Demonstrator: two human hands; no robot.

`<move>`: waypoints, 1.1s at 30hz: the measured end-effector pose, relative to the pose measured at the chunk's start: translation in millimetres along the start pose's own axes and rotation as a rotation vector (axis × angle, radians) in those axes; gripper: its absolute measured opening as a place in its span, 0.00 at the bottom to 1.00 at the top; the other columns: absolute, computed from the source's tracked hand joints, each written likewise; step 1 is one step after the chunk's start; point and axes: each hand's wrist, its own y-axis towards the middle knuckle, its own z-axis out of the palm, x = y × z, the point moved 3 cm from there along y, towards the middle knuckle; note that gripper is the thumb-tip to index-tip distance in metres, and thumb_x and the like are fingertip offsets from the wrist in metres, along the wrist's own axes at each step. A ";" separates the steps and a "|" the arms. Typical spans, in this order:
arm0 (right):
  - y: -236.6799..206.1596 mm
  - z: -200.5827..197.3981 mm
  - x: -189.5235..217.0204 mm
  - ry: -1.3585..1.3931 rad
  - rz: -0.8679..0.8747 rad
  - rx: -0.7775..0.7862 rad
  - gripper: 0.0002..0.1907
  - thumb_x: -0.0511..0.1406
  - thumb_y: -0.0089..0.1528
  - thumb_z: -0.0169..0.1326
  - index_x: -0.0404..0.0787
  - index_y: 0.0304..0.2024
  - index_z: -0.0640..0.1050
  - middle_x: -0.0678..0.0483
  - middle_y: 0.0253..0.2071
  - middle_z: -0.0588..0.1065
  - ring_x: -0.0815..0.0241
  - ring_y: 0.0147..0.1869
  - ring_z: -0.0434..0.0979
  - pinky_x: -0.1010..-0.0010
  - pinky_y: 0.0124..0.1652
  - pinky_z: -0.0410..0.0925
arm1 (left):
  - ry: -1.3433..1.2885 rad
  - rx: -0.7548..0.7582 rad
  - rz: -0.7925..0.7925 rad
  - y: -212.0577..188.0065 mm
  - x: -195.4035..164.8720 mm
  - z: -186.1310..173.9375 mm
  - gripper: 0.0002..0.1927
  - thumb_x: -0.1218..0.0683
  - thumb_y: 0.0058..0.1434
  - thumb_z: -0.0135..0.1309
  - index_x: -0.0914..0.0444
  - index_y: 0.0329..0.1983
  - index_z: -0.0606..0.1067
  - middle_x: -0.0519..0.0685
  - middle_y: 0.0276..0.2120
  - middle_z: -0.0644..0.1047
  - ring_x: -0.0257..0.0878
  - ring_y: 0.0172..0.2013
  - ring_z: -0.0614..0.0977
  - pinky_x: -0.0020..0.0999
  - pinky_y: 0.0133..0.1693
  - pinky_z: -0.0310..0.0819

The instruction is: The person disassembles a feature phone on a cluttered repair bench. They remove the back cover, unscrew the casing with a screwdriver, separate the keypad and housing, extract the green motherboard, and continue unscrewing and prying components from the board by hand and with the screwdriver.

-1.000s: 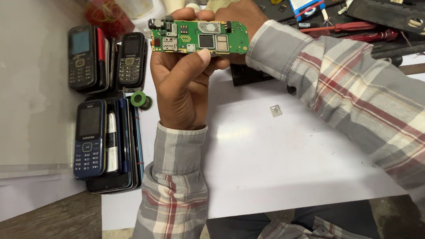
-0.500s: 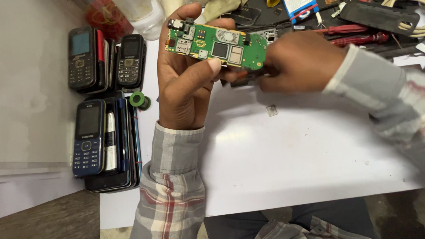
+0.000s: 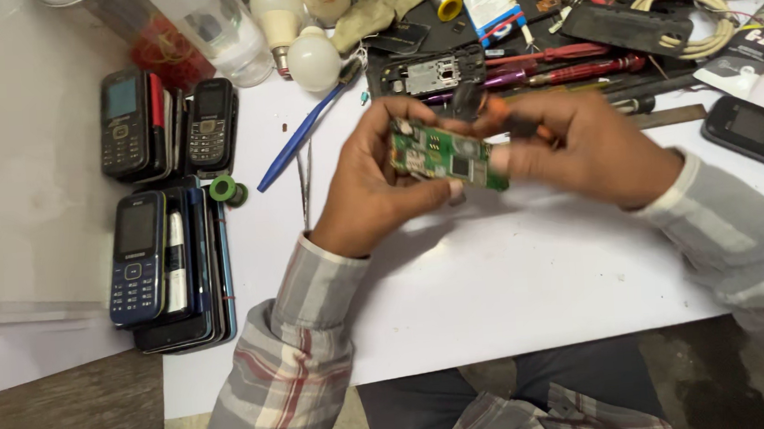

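Note:
My left hand (image 3: 367, 193) grips a small green circuit board (image 3: 442, 155) by its edges and holds it above the white table top (image 3: 510, 286). My right hand (image 3: 594, 148) is closed around a small tool with orange and black parts (image 3: 492, 110). Its thumb rests on the right end of the board. The tool's tip sits just over the board's top edge. Most of the tool is hidden inside the hand.
Several keypad phones (image 3: 137, 256) lie stacked at the left, with a green roll (image 3: 224, 190) beside them. Two bulbs (image 3: 312, 58), a blue pry tool (image 3: 298, 140), tweezers (image 3: 305, 188), screwdrivers (image 3: 567, 53), an opened phone frame (image 3: 426, 72), a coiled cable (image 3: 696, 10) and a black phone (image 3: 757, 134) surround the hands.
Both hands and the board have come lower and nearer to me. My right hand, earlier reaching past the board, has drawn back to its right end and now holds the orange and black tool.

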 end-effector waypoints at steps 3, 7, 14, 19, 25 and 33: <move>-18.9 9.3 6.3 -0.497 0.038 0.075 0.38 0.49 0.50 0.71 0.45 0.60 0.80 0.47 0.25 0.71 0.60 0.26 0.68 0.65 0.25 0.63 | 0.049 -0.003 -0.047 -9.8 5.5 10.4 0.30 0.69 0.54 0.64 0.65 0.57 0.64 0.55 0.55 0.78 0.38 0.53 0.82 0.33 0.54 0.82; -28.2 17.2 12.2 -0.631 0.029 0.026 0.36 0.48 0.47 0.68 0.50 0.58 0.79 0.54 0.23 0.76 0.59 0.22 0.76 0.65 0.25 0.69 | 0.243 -0.048 -0.067 -20.9 6.5 21.4 0.31 0.65 0.51 0.69 0.65 0.55 0.66 0.53 0.52 0.79 0.35 0.50 0.83 0.31 0.52 0.82; -24.2 24.9 8.5 -0.686 -0.067 0.074 0.32 0.44 0.46 0.67 0.49 0.54 0.81 0.54 0.26 0.78 0.57 0.23 0.77 0.63 0.26 0.70 | 0.984 -0.112 0.003 -41.0 -9.8 18.4 0.27 0.51 0.44 0.73 0.64 0.45 0.75 0.53 0.38 0.79 0.44 0.35 0.83 0.38 0.37 0.78; -23.1 24.4 4.2 -0.611 -0.103 0.072 0.32 0.43 0.44 0.68 0.49 0.53 0.81 0.54 0.32 0.81 0.58 0.24 0.78 0.65 0.26 0.72 | 1.108 -0.115 0.012 -47.2 -15.7 20.4 0.25 0.48 0.43 0.72 0.62 0.41 0.76 0.52 0.35 0.76 0.50 0.32 0.81 0.44 0.33 0.75; -20.5 24.6 9.8 -0.589 -0.072 0.093 0.33 0.43 0.44 0.70 0.49 0.54 0.81 0.54 0.34 0.81 0.59 0.23 0.77 0.66 0.26 0.71 | 1.098 -0.103 -0.054 -43.9 -20.6 20.7 0.25 0.48 0.42 0.72 0.62 0.39 0.77 0.51 0.35 0.75 0.49 0.31 0.81 0.44 0.32 0.76; -24.3 26.6 10.2 -0.594 0.034 0.003 0.35 0.50 0.47 0.71 0.50 0.55 0.80 0.53 0.29 0.80 0.60 0.22 0.76 0.66 0.25 0.70 | 1.054 -0.046 -0.018 -48.3 -12.7 14.5 0.29 0.47 0.42 0.73 0.63 0.45 0.78 0.51 0.37 0.75 0.45 0.31 0.82 0.40 0.34 0.77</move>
